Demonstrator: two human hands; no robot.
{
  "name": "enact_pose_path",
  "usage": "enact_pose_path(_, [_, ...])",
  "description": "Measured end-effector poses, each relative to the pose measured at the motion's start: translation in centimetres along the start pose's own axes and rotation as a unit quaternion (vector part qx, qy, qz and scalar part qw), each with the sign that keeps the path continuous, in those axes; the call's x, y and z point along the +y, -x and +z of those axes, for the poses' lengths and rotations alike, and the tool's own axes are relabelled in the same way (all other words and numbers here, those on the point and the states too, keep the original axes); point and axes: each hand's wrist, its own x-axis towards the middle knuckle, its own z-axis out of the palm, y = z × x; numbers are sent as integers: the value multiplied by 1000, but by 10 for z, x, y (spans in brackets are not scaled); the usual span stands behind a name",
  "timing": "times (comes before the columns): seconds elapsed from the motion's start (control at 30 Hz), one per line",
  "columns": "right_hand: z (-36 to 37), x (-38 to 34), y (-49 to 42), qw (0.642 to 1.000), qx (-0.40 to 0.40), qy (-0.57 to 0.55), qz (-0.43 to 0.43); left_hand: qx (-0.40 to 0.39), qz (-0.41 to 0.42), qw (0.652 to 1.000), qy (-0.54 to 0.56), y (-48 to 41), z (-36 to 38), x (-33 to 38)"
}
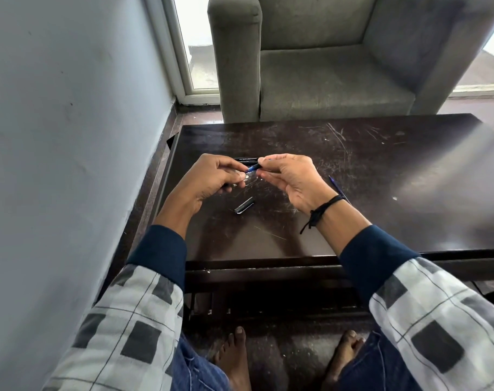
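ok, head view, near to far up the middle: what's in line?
Bare foot → near edge of the table → pen cap → blue pen part, pinched between left hand and right hand → armchair.

A grey armchair (324,80) stands behind the scratched dark table (381,165); at left, a pale wall (71,108) and perhaps a glass door (196,52).

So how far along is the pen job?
Done: pen is apart, cap lying loose on the table, black barrel behind the fingers. In hand: left hand and right hand both pinch a short blue piece between them. Left: blue piece, barrel and cap not yet joined; thin blue stick by the right wrist untouched.
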Motion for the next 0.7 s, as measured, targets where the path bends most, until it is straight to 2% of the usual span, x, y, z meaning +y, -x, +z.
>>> enact_pose_path(0.43, [2, -2, 8, 998, -8, 56, 20, 16, 43, 999, -11, -1, 1, -1])
enact_pose_path(0.7, [3, -1, 8, 992, 2, 125, -2, 18, 53, 998, -29, -2, 2, -2])
